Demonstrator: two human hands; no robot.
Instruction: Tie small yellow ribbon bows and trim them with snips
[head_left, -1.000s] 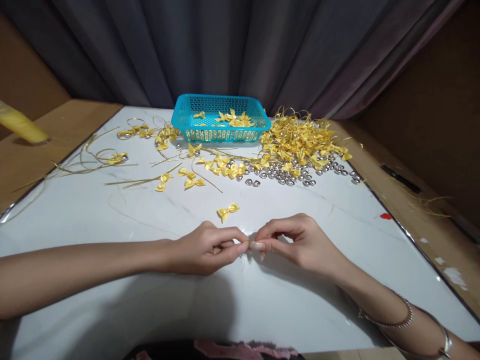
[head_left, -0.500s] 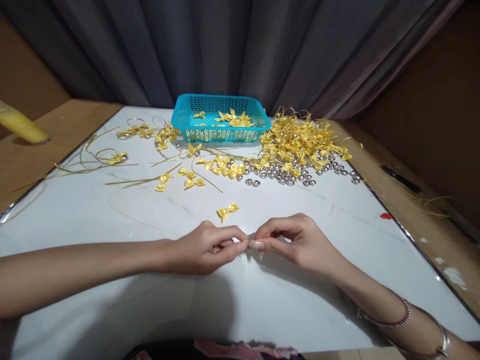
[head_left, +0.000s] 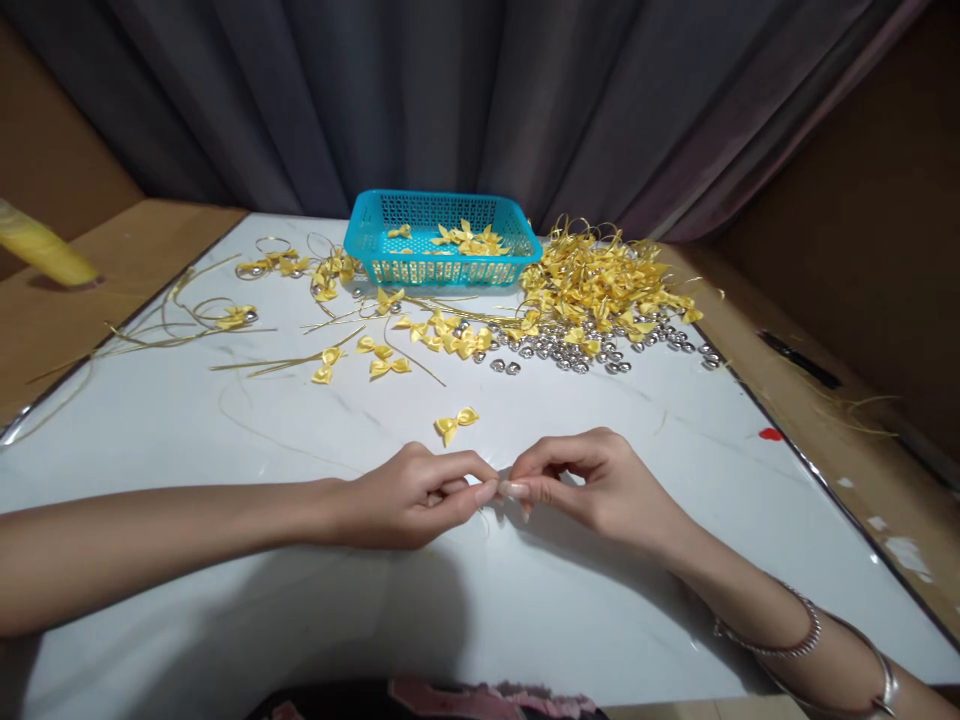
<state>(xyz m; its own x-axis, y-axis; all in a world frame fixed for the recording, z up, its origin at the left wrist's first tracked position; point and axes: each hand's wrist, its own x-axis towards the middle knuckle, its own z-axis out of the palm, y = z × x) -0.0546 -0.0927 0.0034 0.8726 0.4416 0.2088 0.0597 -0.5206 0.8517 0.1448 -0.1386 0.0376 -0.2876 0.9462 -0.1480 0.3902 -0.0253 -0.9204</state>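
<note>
My left hand (head_left: 427, 495) and my right hand (head_left: 581, 482) meet fingertip to fingertip low over the table, both closed in a pinch. A thin gold cord (head_left: 289, 440) trails across the tabletop toward my left hand, and a faint loop of it shows below the fingertips. Whatever else sits between the fingers is hidden. Just beyond them lies a single yellow ribbon bow (head_left: 456, 425). Farther back, several more yellow bows (head_left: 386, 358) are scattered beside lengths of gold cord (head_left: 285, 366).
A blue perforated basket (head_left: 442, 262) with bows in it stands at the back. To its right, bows with gold loops form a heap (head_left: 600, 275), fronted by silver beads (head_left: 574, 350). A red scrap (head_left: 770, 434) lies near the right edge; a yellow roll (head_left: 45, 250) is far left.
Both hands stay pinched together in almost the same place, with only a very slight shift of the fingertips. Everything on the table lies as before.
</note>
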